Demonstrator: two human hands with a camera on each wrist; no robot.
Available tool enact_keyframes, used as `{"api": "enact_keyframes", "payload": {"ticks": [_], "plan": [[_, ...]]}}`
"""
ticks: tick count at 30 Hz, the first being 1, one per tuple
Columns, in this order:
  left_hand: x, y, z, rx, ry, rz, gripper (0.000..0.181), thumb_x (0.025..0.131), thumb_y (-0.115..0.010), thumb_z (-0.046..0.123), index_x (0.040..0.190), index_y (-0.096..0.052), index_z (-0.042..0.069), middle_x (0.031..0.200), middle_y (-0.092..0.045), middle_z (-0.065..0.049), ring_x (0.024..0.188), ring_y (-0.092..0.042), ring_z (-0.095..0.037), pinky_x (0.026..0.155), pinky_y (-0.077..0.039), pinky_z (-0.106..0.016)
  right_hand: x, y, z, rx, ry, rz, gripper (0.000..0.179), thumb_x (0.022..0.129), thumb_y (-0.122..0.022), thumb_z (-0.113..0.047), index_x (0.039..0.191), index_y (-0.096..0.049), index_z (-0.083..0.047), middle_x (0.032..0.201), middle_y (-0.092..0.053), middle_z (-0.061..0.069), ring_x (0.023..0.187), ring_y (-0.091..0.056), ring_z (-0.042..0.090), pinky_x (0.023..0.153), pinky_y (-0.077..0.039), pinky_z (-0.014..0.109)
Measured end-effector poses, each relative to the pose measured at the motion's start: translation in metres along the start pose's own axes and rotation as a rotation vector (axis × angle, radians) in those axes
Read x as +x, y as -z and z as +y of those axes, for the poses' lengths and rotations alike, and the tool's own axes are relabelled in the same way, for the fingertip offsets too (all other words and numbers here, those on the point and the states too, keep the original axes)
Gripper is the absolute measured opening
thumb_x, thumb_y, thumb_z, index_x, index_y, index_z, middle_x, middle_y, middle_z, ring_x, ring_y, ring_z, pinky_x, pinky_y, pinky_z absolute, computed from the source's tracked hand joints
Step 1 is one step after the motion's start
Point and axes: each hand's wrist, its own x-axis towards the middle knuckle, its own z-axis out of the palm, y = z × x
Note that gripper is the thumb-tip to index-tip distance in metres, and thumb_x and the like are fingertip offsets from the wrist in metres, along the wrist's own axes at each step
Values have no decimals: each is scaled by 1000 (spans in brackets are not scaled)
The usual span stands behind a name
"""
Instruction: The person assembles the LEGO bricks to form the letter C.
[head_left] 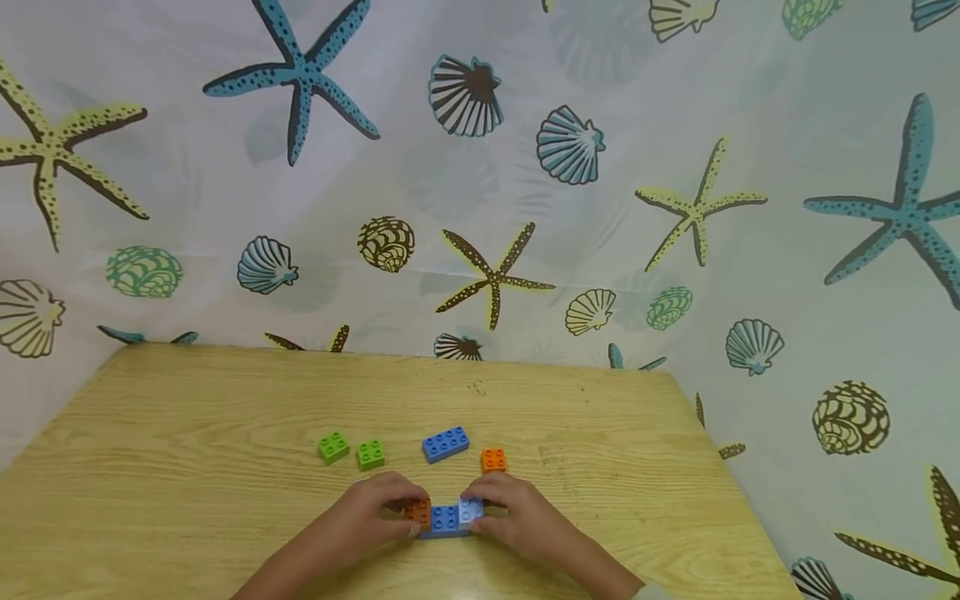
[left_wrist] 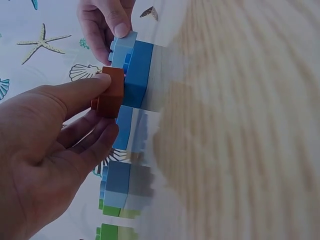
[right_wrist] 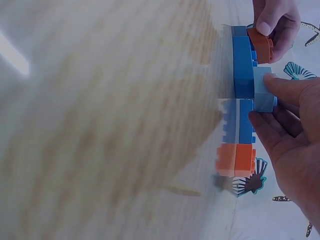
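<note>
A long blue toy brick [head_left: 445, 521] lies on the table between the two hands. My left hand [head_left: 367, 512] pinches a dark orange brick [left_wrist: 111, 92] between thumb and fingers at the blue brick's left end; in the right wrist view this orange brick looks tilted. At the other end, my right hand [head_left: 517, 512] pinches a light blue brick [right_wrist: 263, 89], which sits against the studded top of the long blue one. The middle studs of the blue brick show between the two smaller bricks.
Behind the hands lie two green bricks [head_left: 333, 447], another long blue brick [head_left: 446, 444] and a bright orange brick [head_left: 493, 460]. A paler blue brick [left_wrist: 117, 184] shows in the left wrist view. A seashell-print cloth [head_left: 495, 183] hangs behind the wooden table [head_left: 225, 400].
</note>
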Motion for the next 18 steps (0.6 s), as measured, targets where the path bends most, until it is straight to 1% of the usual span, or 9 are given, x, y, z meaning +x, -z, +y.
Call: {"api": "enact_keyframes", "payload": {"ticks": [5, 8, 14, 18], "plan": [[2, -2, 3, 5, 36, -16, 38, 89, -78, 24, 123, -71, 8, 114, -66, -2, 105, -62, -20, 87, -58, -41, 0, -1, 2, -14, 6, -1, 32, 95, -72, -20, 127, -70, -17, 131, -62, -3, 123, -57, 12, 104, -51, 29], [4, -3, 6, 10, 52, -14, 37, 88, -79, 23, 121, -71, 7, 112, -66, -2, 105, -62, -20, 87, -57, -42, -1, -2, 3, -25, 1, 1, 32, 95, -72, -20, 127, -70, -17, 132, -62, -4, 123, -57, 11, 106, -50, 29], [6, -4, 9, 50, 54, -9, 36, 88, -80, 22, 120, -72, 7, 111, -66, -1, 103, -62, -19, 86, -57, -42, 0, -2, 3, -35, -7, 5, 32, 95, -72, -20, 127, -70, -18, 132, -62, -6, 124, -57, 10, 106, -50, 29], [5, -2, 8, 47, 45, -29, 38, 89, -79, 24, 122, -71, 7, 111, -65, -1, 103, -61, -19, 86, -56, -42, 0, -2, 3, -40, 5, 10, 32, 95, -72, -20, 127, -70, -18, 132, -63, -4, 125, -57, 13, 107, -50, 31]]}}
